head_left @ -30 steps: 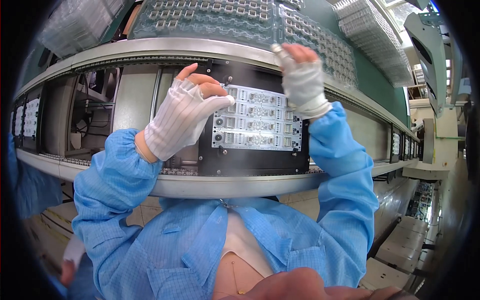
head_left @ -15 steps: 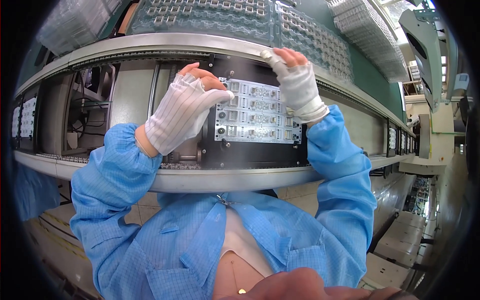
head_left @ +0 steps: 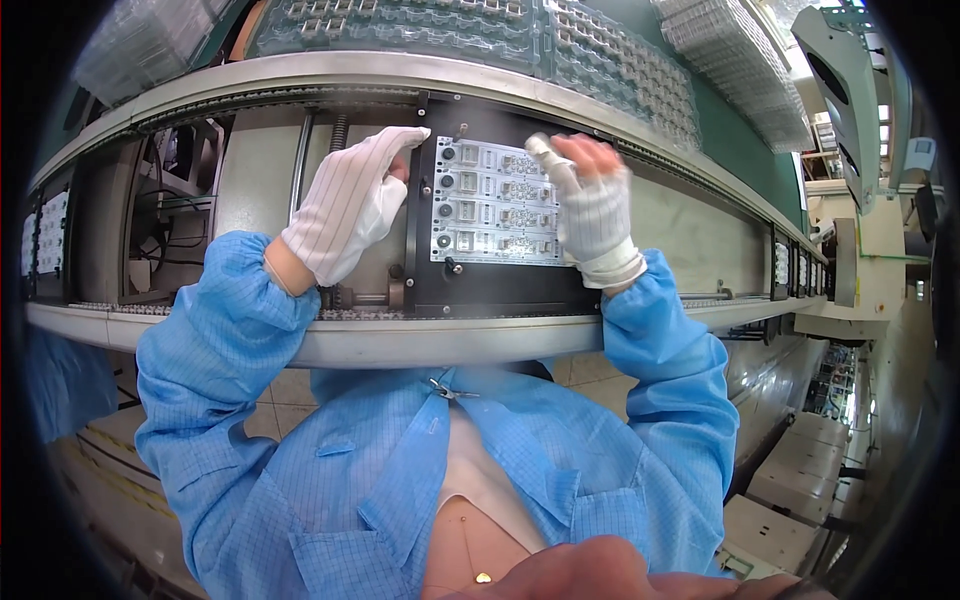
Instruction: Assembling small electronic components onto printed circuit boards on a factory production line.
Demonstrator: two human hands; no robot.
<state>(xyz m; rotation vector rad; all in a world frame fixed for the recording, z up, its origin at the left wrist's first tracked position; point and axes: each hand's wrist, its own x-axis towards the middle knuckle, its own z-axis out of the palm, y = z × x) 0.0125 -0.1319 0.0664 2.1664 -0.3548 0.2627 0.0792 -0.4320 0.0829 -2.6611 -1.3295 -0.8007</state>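
A white circuit board panel (head_left: 485, 213) with rows of small square parts lies in a black fixture (head_left: 500, 290) on the conveyor. My left hand (head_left: 350, 205), in a striped white glove, hovers by the fixture's left edge. One covered finger stretches out and a bare fingertip shows below it, apart; I see nothing held. Over the panel's right side is my right hand (head_left: 592, 215), in a similar glove with bare fingertips. Its fingers are bent and blurred, closed in toward the panel; whatever is between them is hidden. The panel's right end is covered by this hand.
Metal conveyor rails (head_left: 440, 345) run along the near and far sides. Beyond them lie clear plastic trays (head_left: 400, 35) of small parts and a stack of trays (head_left: 735, 75). Another fixture with boards (head_left: 48, 235) stands at far left. A grey machine arm (head_left: 850, 110) rises at right.
My left hand has drawn back leftward off the panel, its covered finger now past the fixture edge. My right hand has come down from the far rail over the panel. The view has shifted slightly.
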